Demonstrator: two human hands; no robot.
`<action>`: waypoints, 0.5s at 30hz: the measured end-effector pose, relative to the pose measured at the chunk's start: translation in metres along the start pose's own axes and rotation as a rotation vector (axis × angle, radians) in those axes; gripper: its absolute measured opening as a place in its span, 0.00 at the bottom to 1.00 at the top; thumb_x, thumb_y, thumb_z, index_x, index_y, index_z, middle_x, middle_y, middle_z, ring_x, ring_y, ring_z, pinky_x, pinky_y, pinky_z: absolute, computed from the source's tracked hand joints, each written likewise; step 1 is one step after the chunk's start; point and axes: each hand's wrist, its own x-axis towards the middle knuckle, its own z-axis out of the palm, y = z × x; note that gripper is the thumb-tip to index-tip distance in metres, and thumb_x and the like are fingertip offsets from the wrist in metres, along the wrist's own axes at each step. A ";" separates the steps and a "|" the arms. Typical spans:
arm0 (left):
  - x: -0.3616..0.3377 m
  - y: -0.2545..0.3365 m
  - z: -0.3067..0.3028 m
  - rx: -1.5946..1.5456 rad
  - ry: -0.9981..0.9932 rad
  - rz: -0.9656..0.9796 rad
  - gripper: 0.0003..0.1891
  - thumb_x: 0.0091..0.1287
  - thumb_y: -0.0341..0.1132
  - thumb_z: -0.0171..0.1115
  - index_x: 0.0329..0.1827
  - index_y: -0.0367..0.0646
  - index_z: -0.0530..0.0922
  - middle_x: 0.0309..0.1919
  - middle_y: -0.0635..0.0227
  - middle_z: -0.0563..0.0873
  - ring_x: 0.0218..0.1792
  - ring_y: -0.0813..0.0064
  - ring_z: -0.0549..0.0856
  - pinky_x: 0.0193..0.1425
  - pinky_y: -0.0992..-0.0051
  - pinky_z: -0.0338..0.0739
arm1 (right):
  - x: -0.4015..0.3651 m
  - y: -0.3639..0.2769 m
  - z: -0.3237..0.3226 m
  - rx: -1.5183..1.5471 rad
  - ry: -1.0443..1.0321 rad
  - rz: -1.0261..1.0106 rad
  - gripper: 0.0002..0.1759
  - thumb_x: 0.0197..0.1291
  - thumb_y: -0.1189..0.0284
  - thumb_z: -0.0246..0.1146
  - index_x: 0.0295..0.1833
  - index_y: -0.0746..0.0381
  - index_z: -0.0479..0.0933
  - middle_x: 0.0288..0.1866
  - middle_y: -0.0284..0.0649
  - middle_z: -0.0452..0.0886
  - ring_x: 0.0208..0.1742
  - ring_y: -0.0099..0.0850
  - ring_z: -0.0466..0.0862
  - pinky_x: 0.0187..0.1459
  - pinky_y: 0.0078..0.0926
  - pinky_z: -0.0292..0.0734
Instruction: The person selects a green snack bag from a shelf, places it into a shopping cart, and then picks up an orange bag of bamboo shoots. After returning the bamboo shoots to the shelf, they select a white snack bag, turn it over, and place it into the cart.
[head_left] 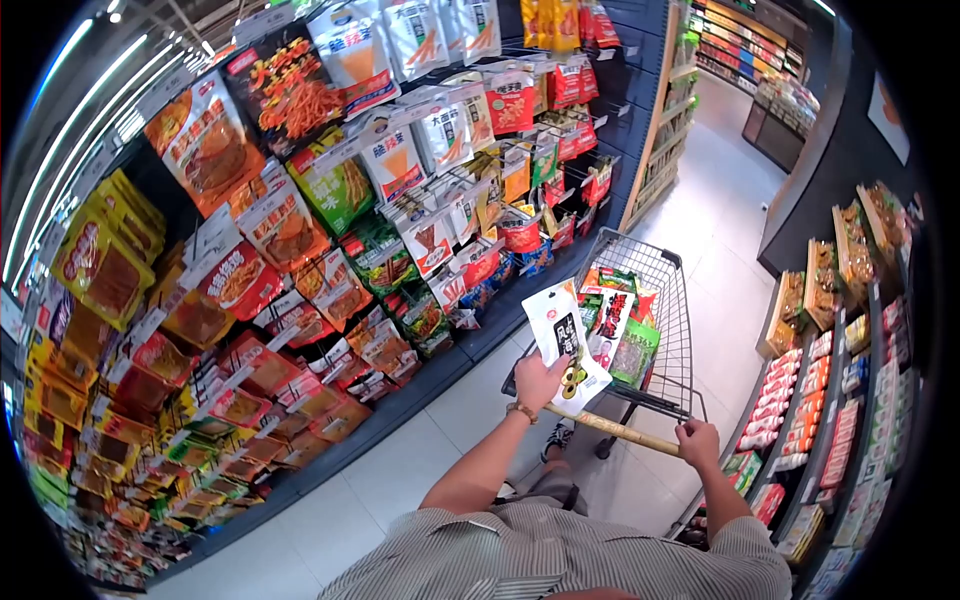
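My left hand is closed on the lower left edge of a white snack pouch with a black label and a picture of green-and-dark rounds. The pouch is held tilted above the near end of a wire shopping cart. My right hand is wrapped round the right end of the cart's yellowish handle bar. Inside the basket lie several snack bags, among them a green bag and a white-and-red bag partly hidden by the pouch.
A tall rack of hanging snack packets runs along the left. On the right, low shelves hold rows of packaged goods and wooden crates. The tiled aisle stretches ahead to a display stand.
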 end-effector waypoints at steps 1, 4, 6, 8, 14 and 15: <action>-0.001 0.001 0.001 -0.043 0.017 -0.014 0.18 0.61 0.45 0.71 0.40 0.36 0.86 0.29 0.51 0.89 0.30 0.50 0.88 0.37 0.58 0.82 | -0.001 -0.001 -0.001 0.013 0.001 0.011 0.17 0.57 0.58 0.67 0.34 0.62 0.86 0.30 0.48 0.87 0.33 0.46 0.87 0.40 0.42 0.82; 0.000 0.005 -0.003 -0.072 0.026 -0.025 0.17 0.62 0.44 0.71 0.40 0.36 0.86 0.30 0.51 0.89 0.31 0.51 0.89 0.37 0.59 0.82 | 0.000 -0.003 -0.002 -0.005 -0.006 0.014 0.16 0.57 0.58 0.67 0.35 0.62 0.87 0.31 0.47 0.88 0.34 0.45 0.88 0.41 0.41 0.83; 0.001 0.011 -0.007 -0.043 0.015 -0.043 0.16 0.62 0.42 0.71 0.40 0.36 0.86 0.31 0.52 0.89 0.32 0.51 0.89 0.38 0.60 0.82 | 0.000 -0.005 -0.004 0.003 -0.010 0.020 0.16 0.57 0.58 0.67 0.35 0.62 0.87 0.31 0.47 0.88 0.34 0.45 0.88 0.41 0.41 0.83; 0.001 0.019 -0.011 -0.058 -0.007 -0.057 0.16 0.62 0.41 0.72 0.41 0.35 0.86 0.32 0.52 0.90 0.33 0.53 0.90 0.38 0.61 0.83 | -0.001 -0.007 -0.006 0.006 -0.008 0.038 0.16 0.57 0.58 0.68 0.35 0.62 0.87 0.31 0.47 0.88 0.34 0.44 0.88 0.41 0.41 0.82; 0.001 0.007 -0.005 -0.121 -0.033 -0.077 0.15 0.63 0.38 0.71 0.43 0.33 0.86 0.33 0.53 0.91 0.34 0.57 0.91 0.39 0.64 0.82 | 0.001 -0.004 -0.004 0.026 -0.001 0.014 0.16 0.57 0.59 0.68 0.35 0.62 0.86 0.31 0.47 0.87 0.34 0.45 0.88 0.40 0.41 0.82; 0.002 0.007 -0.005 -0.156 -0.033 -0.078 0.15 0.63 0.37 0.71 0.44 0.32 0.86 0.33 0.53 0.91 0.34 0.57 0.91 0.39 0.65 0.82 | 0.001 -0.003 -0.003 0.026 -0.005 0.014 0.16 0.57 0.59 0.68 0.35 0.62 0.86 0.31 0.47 0.87 0.34 0.45 0.88 0.40 0.41 0.82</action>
